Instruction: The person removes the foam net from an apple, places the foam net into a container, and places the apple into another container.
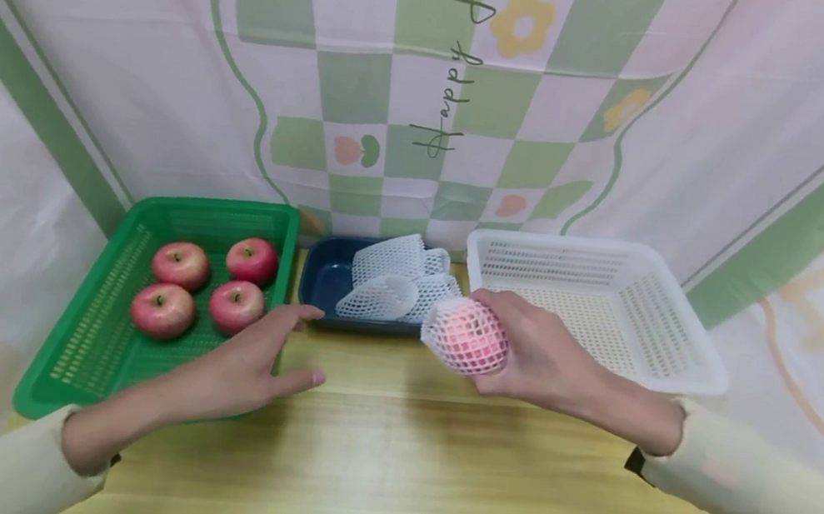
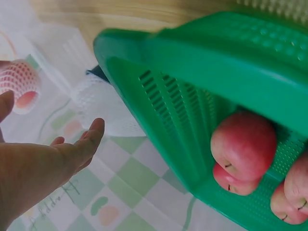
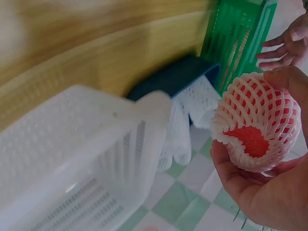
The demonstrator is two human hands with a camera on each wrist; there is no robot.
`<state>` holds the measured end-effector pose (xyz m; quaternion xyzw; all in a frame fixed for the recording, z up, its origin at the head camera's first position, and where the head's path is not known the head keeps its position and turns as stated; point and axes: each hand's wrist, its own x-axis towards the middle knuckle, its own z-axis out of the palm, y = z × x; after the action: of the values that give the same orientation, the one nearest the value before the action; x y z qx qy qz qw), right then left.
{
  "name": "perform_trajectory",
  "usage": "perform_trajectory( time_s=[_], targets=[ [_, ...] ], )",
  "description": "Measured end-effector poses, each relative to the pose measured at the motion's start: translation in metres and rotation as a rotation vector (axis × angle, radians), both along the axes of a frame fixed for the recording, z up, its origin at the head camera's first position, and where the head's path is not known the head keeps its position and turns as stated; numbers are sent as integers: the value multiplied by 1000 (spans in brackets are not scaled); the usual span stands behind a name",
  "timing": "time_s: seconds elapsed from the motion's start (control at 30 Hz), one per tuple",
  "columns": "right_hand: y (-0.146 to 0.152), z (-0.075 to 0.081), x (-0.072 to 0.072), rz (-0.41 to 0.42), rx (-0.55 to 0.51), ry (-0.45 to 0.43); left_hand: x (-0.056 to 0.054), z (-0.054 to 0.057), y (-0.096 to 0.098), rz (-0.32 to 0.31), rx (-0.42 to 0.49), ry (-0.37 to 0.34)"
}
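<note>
An apple in a white foam net (image 1: 466,336) is gripped by my right hand (image 1: 534,349), held above the table just in front of the blue tray. In the right wrist view the netted apple (image 3: 257,122) shows red skin through the net's opening. My left hand (image 1: 250,361) hovers over the right edge of the green basket (image 1: 142,384), its fingers extended and holding nothing. Several red apples (image 1: 237,307) lie in that basket. White foam nets (image 1: 387,275) lie in the dark blue tray (image 1: 323,273) between the two baskets.
At the right stands a white plastic basket (image 1: 689,345), partly behind my right hand. All the containers sit on a light wooden table (image 1: 374,471). A checked cloth (image 1: 429,91) hangs behind them.
</note>
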<state>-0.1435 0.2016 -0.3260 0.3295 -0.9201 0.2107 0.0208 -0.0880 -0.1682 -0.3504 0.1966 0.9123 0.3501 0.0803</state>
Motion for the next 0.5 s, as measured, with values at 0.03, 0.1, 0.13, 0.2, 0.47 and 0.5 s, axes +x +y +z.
perform_trajectory(
  time_s=[0.03,0.1,0.13,0.2,0.47,0.5],
  targets=[
    [-2,-2,2,8,-3,-4,1,-1,2,-2,8,-5],
    [-6,-6,6,21,-13,-9,3,-3,5,-6,22,-14],
    [-9,-9,7,28,-19,-17,4,-5,6,-7,26,-24],
    [-13,-13,10,38,-26,-28,6,-6,9,-10,32,-40],
    [-24,-32,21,81,-45,-60,14,-17,18,-16,35,-61],
    [-25,-35,22,89,-47,-61,15,-19,19,-22,37,-51]
  ],
)
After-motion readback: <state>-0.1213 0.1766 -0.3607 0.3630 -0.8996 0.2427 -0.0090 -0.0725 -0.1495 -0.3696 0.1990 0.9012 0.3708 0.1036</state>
